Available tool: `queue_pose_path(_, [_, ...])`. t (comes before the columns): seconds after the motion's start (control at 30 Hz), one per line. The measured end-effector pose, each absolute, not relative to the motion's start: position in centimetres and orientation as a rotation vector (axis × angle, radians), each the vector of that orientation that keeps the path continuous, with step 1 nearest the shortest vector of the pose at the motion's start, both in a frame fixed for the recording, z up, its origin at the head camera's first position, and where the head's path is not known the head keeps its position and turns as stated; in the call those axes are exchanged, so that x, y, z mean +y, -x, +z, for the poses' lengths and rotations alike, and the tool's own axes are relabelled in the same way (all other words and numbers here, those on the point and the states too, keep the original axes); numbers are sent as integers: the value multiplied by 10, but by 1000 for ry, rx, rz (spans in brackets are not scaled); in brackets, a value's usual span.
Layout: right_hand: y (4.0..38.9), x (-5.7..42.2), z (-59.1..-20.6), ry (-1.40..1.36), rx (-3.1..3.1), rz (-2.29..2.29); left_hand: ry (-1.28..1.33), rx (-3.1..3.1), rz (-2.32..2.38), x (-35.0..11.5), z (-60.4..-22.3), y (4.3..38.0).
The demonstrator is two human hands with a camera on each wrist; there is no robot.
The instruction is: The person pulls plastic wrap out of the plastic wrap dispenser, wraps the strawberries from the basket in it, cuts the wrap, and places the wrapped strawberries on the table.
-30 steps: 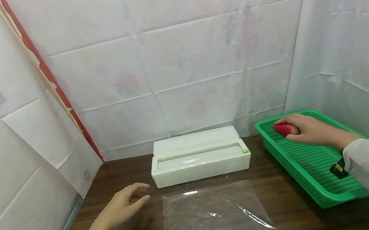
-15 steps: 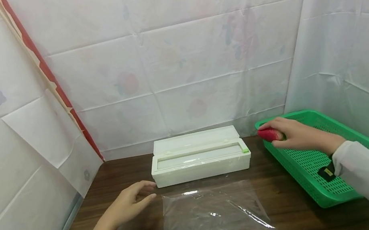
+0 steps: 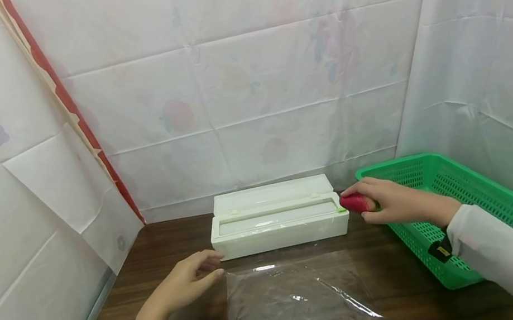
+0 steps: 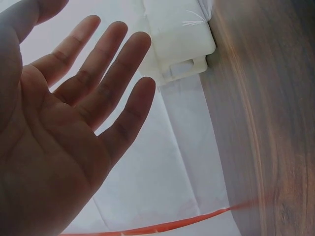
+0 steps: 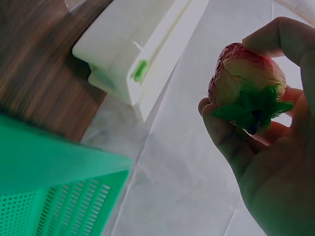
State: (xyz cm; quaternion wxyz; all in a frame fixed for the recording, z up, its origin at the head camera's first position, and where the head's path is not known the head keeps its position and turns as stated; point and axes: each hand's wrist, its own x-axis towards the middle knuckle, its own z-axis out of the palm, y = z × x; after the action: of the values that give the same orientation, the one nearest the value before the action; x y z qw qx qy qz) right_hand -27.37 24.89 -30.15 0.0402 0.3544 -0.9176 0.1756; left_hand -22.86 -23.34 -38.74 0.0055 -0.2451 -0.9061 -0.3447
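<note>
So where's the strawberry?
In the head view, the strawberry is right of centre, held in the right hand, near the right end of the white box and the green basket.

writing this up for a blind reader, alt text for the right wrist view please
The right hand holds a red strawberry in its fingers, green leaves toward the camera. At left are a white box, dark wood table and part of a green basket.

From my head I'm looking forward, down; from wrists, closely past left hand point(image 4: 58, 142) and right hand point(image 5: 280, 179); all sharing the white box point(image 3: 281, 237).
</note>
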Motion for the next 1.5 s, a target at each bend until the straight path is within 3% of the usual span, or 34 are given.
queue_pose_path(1.5, [249, 194, -339, -1378, -2796, 756, 1025, -2861, -1141, -191, -391, 226])
